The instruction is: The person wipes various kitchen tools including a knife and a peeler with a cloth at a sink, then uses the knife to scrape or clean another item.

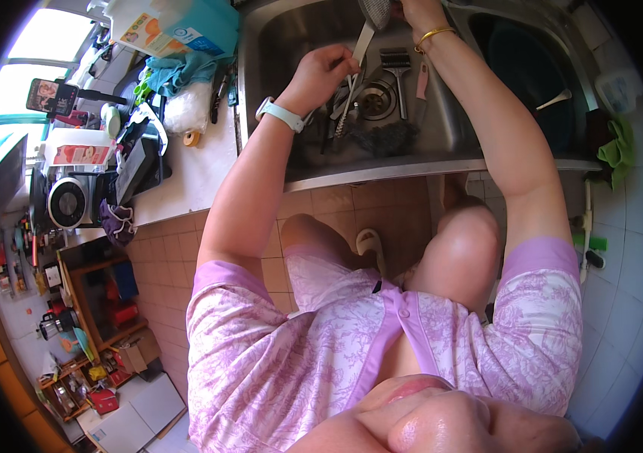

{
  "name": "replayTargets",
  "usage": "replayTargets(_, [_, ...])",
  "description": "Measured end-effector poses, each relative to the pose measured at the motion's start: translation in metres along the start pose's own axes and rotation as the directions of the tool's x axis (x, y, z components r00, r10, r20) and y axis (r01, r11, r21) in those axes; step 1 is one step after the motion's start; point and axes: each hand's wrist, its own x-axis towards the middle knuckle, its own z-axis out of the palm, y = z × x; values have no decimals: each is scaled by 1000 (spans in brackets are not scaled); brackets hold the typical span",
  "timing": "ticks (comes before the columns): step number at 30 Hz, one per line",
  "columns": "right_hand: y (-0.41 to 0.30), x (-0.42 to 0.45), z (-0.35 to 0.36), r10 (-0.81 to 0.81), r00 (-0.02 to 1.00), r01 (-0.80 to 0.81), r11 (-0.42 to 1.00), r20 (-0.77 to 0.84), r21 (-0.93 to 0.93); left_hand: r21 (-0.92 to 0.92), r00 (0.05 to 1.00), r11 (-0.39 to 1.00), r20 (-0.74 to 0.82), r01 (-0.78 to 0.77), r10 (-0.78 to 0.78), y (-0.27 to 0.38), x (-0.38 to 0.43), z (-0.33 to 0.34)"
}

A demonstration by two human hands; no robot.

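My left hand (pixel 324 73), with a pale watch strap at the wrist, pinches the flat metal handle (pixel 362 44) of a utensil over the sink (pixel 304 34). Its perforated metal head (pixel 376 12) rises to the top edge of the picture. My right hand (pixel 422 16), below a gold bangle, is beside that head; its fingers are partly cut off, so its grip is unclear. Under my left hand is a thin twisted metal tool (pixel 346 110). Around the drain (pixel 374 101) lie a wide-headed metal utensil (pixel 395 65), a pink-handled knife (pixel 422 85) and a dark scourer (pixel 392 137).
A second basin on the right holds a dark round tub (pixel 525 73) and a pale spoon-like utensil (pixel 553 99). Left of the sink, the counter (pixel 185 181) bears blue cloths (pixel 180 73), a plastic bag (pixel 188 110) and a tape roll (pixel 191 139). A green cloth (pixel 617 148) hangs at right.
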Motion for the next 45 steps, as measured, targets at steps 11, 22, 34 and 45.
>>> replayTargets(11, [6,2,-2,324,907,-405,844,268,351,-473,994,874,54,110,-96,-1,-3,-6])
replayTargets(22, [-9,-33,22,196,829,-371,893,523,254,-725,943,603,253,332,-215,19,-5,-5])
replayTargets(34, [2,-10,2,76,997,-72,976,-11,206,-434,964,898,-198,74,-175,7,1,-5])
replayTargets(45, [14,-46,29,135,926,-78,982,353,-170,-288,946,958,-308,8,-100,-7,2,-2])
